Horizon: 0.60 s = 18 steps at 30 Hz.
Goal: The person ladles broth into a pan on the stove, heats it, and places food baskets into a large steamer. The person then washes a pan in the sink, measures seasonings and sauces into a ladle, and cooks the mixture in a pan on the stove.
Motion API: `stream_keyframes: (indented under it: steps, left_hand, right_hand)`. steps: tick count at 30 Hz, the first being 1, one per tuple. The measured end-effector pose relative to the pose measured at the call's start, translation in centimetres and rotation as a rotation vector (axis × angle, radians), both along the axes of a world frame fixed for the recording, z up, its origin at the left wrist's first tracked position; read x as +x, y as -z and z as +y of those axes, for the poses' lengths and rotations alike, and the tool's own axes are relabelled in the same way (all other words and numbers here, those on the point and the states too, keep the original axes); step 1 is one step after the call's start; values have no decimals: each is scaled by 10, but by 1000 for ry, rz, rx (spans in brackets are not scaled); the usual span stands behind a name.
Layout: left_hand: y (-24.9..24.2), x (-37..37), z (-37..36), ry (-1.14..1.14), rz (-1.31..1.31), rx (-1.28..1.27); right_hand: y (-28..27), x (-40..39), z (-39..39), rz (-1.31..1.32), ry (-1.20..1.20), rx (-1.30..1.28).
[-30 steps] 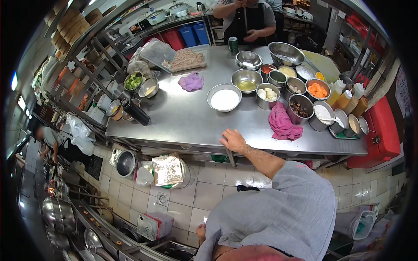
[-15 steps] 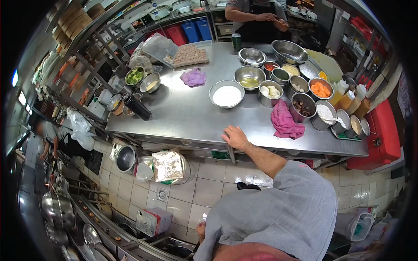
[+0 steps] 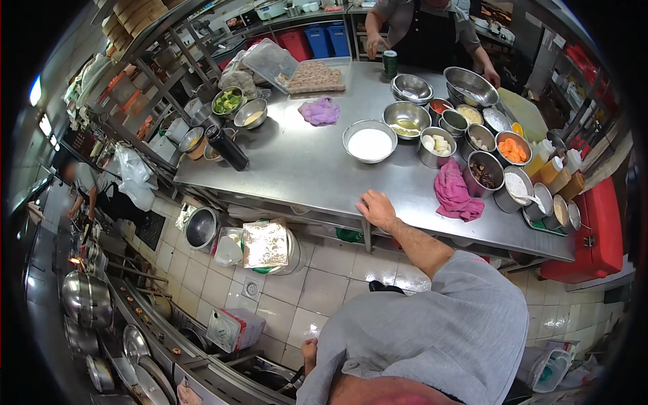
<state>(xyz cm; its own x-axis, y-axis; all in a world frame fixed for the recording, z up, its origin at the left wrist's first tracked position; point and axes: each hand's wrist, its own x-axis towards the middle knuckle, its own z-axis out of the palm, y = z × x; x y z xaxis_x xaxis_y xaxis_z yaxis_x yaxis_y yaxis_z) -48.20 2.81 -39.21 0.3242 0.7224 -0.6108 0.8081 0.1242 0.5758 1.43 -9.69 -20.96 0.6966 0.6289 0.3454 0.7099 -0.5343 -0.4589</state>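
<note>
My right hand (image 3: 377,208) lies on the near edge of the steel table (image 3: 297,182), its fingers spread and nothing in them. Beyond it stand a steel bowl of white liquid (image 3: 370,142) and a pot of white chunks (image 3: 437,148). To its right lies a crumpled pink cloth (image 3: 459,192). My left hand (image 3: 309,349) hangs low beside my grey shirt, near the stove side, with most of its fingers hidden.
A person (image 3: 439,34) stands across the table, one hand by a green can (image 3: 389,64), the other at a large steel bowl (image 3: 471,88). Ingredient pots and sauce bottles (image 3: 550,172) crowd the right end. A lidded bucket (image 3: 266,245) stands on the tiled floor; another person (image 3: 101,192) is far left.
The person opposite has parted their hands, one reaching toward the can and the other to the large bowl. My view has shifted slightly; my right hand stays on the table edge.
</note>
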Motion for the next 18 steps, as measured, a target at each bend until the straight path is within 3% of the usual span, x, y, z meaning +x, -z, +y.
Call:
stream_keyframes:
  steps: [6,18]
  left_hand:
    - [-8,1,-2,-105,-38,-4]
    - [-7,2,-4,-4,-12,14]
  right_hand:
    - [-4,-2,0,5,2,2]
    - [-2,-2,0,17,4,-15]
